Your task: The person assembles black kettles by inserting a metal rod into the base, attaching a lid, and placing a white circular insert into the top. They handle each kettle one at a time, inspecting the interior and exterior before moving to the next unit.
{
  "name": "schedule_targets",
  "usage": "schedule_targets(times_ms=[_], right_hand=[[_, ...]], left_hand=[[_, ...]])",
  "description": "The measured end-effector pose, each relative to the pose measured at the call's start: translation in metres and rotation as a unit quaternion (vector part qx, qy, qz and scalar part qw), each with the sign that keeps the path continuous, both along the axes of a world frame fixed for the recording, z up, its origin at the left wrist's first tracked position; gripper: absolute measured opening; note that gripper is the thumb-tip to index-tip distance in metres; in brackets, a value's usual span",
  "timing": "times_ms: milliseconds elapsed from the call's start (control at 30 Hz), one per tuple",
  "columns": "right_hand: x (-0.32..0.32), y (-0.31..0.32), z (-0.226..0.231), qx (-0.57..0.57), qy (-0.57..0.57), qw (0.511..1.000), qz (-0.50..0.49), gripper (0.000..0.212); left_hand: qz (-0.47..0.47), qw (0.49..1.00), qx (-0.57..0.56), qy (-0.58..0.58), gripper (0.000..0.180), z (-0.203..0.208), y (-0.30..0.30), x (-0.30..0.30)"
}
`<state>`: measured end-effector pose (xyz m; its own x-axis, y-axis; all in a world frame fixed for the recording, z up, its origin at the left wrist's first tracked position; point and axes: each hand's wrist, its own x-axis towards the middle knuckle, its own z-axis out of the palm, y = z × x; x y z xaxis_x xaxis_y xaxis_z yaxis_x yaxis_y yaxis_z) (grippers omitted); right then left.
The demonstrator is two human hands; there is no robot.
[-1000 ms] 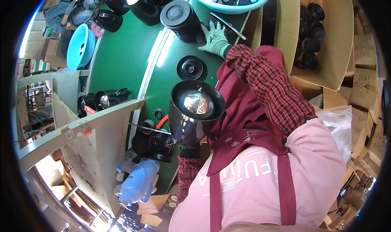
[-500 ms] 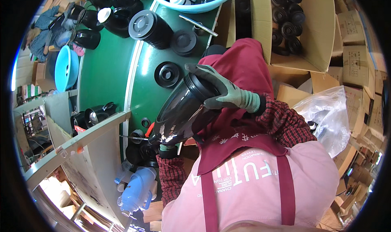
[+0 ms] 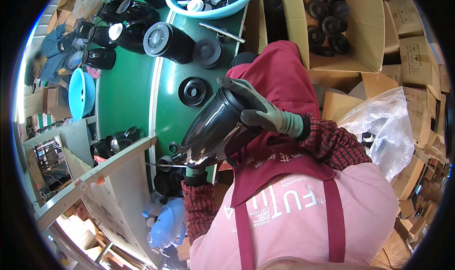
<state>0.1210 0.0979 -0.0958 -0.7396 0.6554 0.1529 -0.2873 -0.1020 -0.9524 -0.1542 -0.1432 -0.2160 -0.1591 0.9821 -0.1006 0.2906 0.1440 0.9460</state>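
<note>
Green bench (image 3: 125, 92): largest surface, glossy w/ light reflections, divided lengthwise by pale strip (image 3: 156, 80); far end cut off at top of view, near end partly behind pale partition (image 3: 113, 194). Cartons along R side of room, warped + partly lost in dark fisheye border. Open carton (image 3: 367, 42) R of bench: top cut off, black round parts (image 3: 330, 26) inside. Clear plastic bag (image 3: 386, 132) below it, contents hard to make out. Lt-blue basin (image 3: 211, 14) at top, also cut off, holds black + white caps; 2nd blue basin (image 3: 75, 97) far L.

Black vessel (image 3: 206, 125): tilted, over lap at bench edge, betw. both hands; mouth not visible. R hand (image 3: 259, 108), gloved: thumb + fingers apart, curled round vessel's upper end, covering part of it. L hand (image 3: 195, 168) at lower end, mostly hidden by vessel; finger state can't tell.

Stack of black discs (image 3: 168, 42) on bench, low pile (image 3: 207, 53) just beside; single disc (image 3: 193, 91) nearest vessel. Metal rod (image 3: 222, 32) near pile. Thin rod (image 3: 166, 165) by L cuff; can't tell if held.
</note>
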Motion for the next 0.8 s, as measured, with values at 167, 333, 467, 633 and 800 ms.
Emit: schedule_targets(times_ms=[167, 333, 467, 633, 800], right_hand=[[0.0, -0.002, 0.003, 0.082, -0.012, 0.996, -0.043, 0.087], [0.0, 0.004, -0.046, -0.293, -0.019, 0.956, 0.023, 0.076], [0.019, 0.021, -0.008, -0.297, 0.005, 0.951, 0.085, 0.076], [0.012, 0.031, -0.058, -0.187, 0.057, 0.98, 0.031, 0.065], [0.023, 0.018, -0.039, -0.222, 0.063, 0.973, 0.013, 0.069]], left_hand=[[-0.056, 0.977, 0.069, 0.192, 0.058, 0.025, 0.004, -0.005], [0.018, 0.968, 0.078, 0.239, 0.077, 0.166, 0.093, 0.015], [0.03, 0.975, 0.092, 0.198, 0.072, 0.18, 0.094, 0.031], [0.016, 0.969, 0.133, 0.209, 0.067, 0.173, 0.101, 0.048], [-0.025, 0.968, 0.111, 0.222, 0.064, 0.187, 0.103, 0.045]])
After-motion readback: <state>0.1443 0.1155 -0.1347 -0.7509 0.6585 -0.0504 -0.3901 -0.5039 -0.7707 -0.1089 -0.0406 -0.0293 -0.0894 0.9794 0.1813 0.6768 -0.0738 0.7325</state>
